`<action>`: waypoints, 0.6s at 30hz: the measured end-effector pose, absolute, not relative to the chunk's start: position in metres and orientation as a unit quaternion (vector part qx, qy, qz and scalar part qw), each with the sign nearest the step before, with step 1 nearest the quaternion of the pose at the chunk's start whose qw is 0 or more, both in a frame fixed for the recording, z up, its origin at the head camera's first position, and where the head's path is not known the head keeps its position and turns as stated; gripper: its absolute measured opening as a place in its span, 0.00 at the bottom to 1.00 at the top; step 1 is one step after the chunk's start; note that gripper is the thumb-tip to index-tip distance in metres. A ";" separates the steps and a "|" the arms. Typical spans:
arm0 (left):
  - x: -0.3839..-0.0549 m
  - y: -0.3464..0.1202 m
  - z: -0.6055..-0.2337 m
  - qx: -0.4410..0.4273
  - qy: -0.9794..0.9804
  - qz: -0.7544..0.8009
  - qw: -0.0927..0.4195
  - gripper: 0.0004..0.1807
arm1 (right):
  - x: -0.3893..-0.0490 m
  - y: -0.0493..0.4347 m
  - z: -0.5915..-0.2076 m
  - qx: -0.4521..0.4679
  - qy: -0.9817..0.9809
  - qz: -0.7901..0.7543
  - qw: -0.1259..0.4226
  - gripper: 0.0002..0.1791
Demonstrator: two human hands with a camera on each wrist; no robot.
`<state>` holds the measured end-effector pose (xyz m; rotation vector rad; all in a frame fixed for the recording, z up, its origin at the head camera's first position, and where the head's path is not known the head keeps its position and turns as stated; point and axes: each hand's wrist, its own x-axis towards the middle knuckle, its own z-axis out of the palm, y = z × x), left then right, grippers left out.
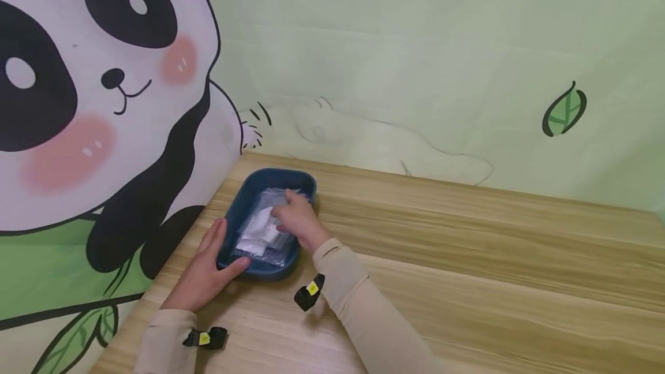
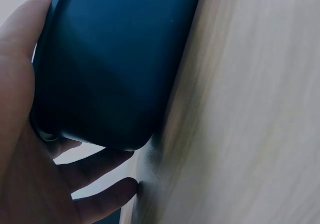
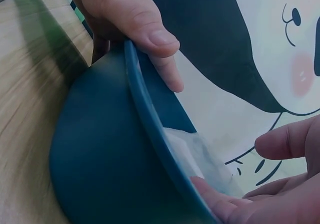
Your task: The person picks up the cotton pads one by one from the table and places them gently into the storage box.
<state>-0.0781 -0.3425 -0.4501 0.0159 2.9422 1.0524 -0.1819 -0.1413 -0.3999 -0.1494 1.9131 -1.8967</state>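
Observation:
A dark blue plastic tray with rounded corners stands on the wooden table, holding clear plastic bags with white contents. My left hand grips the tray's near left corner. In the right wrist view its thumb laps over the tray rim, while the left wrist view has its fingers around the outer wall. Reaching in from the right side, my right hand is over the bags. Its thumb and fingers are spread apart in the right wrist view, with fingertips at a bag just inside the rim.
The wooden table stretches away to the right of the tray. A cloth wall with a printed panda rises close along the left, and a pale green leaf-print backdrop runs along the back edge. Black wrist cameras sit on both sleeves.

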 end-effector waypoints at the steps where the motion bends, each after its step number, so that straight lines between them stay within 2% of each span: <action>1: -0.078 -0.342 -0.450 0.005 0.942 0.337 0.009 0.57 | -0.183 -0.141 -0.400 -0.049 0.693 -0.686 0.217 0.39; 11: -0.085 -0.338 -0.453 0.014 0.939 0.342 0.008 0.57 | -0.186 -0.122 -0.391 -0.035 0.697 -0.690 0.191 0.36; 18: -0.088 -0.339 -0.455 0.026 0.938 0.345 0.002 0.57 | -0.182 -0.076 -0.388 -0.129 0.739 -0.642 0.159 0.24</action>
